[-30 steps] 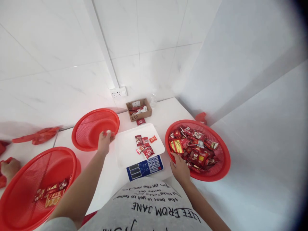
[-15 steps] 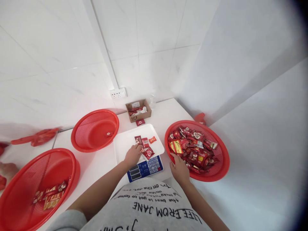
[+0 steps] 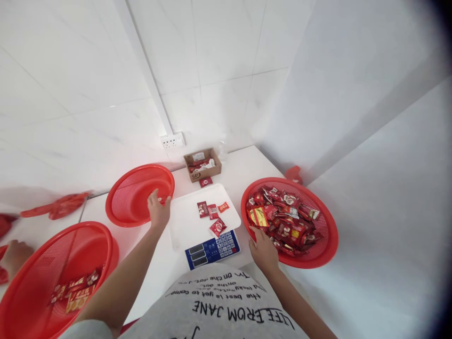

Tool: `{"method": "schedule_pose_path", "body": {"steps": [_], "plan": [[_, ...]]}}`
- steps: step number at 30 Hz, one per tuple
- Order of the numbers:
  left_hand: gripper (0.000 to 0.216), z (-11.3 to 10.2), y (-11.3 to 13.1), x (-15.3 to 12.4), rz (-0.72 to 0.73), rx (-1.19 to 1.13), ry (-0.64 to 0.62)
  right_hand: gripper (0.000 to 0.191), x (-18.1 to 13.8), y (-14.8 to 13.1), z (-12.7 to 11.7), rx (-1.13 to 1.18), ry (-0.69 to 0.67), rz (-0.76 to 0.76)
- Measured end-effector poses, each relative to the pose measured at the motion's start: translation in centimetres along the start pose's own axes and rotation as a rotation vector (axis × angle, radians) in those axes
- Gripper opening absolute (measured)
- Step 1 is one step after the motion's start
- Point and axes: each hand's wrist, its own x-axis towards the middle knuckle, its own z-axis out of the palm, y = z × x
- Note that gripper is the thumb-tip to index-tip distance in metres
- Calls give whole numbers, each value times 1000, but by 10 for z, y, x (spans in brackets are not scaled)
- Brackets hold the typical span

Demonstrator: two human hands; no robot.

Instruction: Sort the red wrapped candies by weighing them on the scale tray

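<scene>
My left hand (image 3: 158, 213) reaches over the near right rim of a red mesh basket (image 3: 122, 193), thumb and fingers apart. Between them shows a small red snack packet (image 3: 161, 200) in the basket; I see nothing gripped. With closed fingers, my right hand (image 3: 264, 248) grips the near left rim of another red basket (image 3: 326, 252), heaped with red snack packets (image 3: 282, 219). Between the baskets is a scale with a white pan (image 3: 189, 226) and a blue keypad panel (image 3: 213, 249). On the pan lie several packets, among them a red packet (image 3: 218, 228) and a small orange one (image 3: 223, 207).
A cardboard box (image 3: 203, 165) with packets stands at the back, a red packet (image 3: 205, 181) before it. At lower left is a larger red basket (image 3: 106, 235) holding some packets. Another person's hand (image 3: 17, 256) is beside it. Red plastic bags (image 3: 65, 205) lie behind.
My left hand has moved left from the scale pan to the basket, and a small packet under its fingers has left the pan. My right hand stays on the rim.
</scene>
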Motion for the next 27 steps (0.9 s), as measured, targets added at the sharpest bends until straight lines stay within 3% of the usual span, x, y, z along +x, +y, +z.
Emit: {"method": "schedule_pose_path", "body": {"steps": [4, 8, 11, 15, 18, 22, 27], "plan": [[31, 29, 24, -49, 260, 48, -520, 40, 0, -1, 0, -4, 6, -3], [43, 56, 47, -91, 515, 66, -861, 41, -1, 0, 0, -3, 7, -6], [52, 61, 54, -100, 664, 140, -994, 41, -2, 1, 1, -8, 30, -18], [40, 57, 50, -98, 635, 134, -961, 41, -2, 0, 2, -14, 39, -27], [38, 50, 39, -94, 460, -7, -879, 42, -2, -1, 2, -18, 20, -10], [34, 32, 15, -71, 152, -80, -596, 42, -2, -1, 1, -8, 26, -6], [36, -6, -11, -14, -65, -20, -213, 42, -2, 0, 3, -14, 36, -26]]}}
